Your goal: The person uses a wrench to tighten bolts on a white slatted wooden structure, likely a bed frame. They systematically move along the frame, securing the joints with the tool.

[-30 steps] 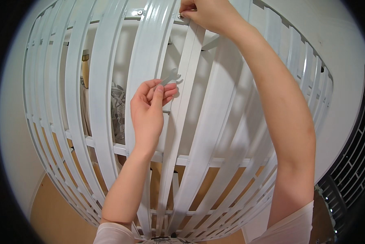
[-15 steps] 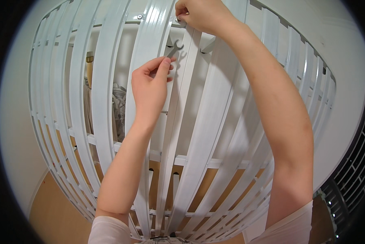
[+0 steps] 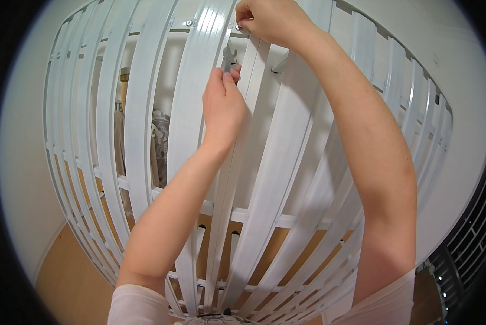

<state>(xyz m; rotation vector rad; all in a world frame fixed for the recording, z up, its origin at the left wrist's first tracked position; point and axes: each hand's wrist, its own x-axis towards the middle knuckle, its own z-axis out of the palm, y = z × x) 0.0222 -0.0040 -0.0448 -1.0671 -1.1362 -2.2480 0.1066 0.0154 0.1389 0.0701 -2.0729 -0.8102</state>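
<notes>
My left hand (image 3: 225, 105) is closed around a grey open-end wrench (image 3: 229, 57), its jaw pointing up into the gap between two white slats. Higher up, my right hand (image 3: 272, 20) has its fingers pinched together at a small silver bolt (image 3: 239, 27) on the white metal crossbar; whether anything else is in them is hidden. The wrench's jaw is just below the bolt. Around both hands stands a white slatted metal frame (image 3: 197, 103), its long slats running away from me. Another round bolt head (image 3: 188, 23) sits on the crossbar to the left.
Through the slats on the left show hanging clothes (image 3: 160, 146) and a wooden-coloured post (image 3: 124, 86). A lower crossbar (image 3: 286, 221) runs behind the slats. Wooden floor (image 3: 72, 276) lies below. A black metal grid (image 3: 465, 233) stands at the far right, beside the white wall.
My left hand has moved right and slightly up with the wrench, whose jaw now reaches into the gap behind the slat. My right hand stays at the bolt.
</notes>
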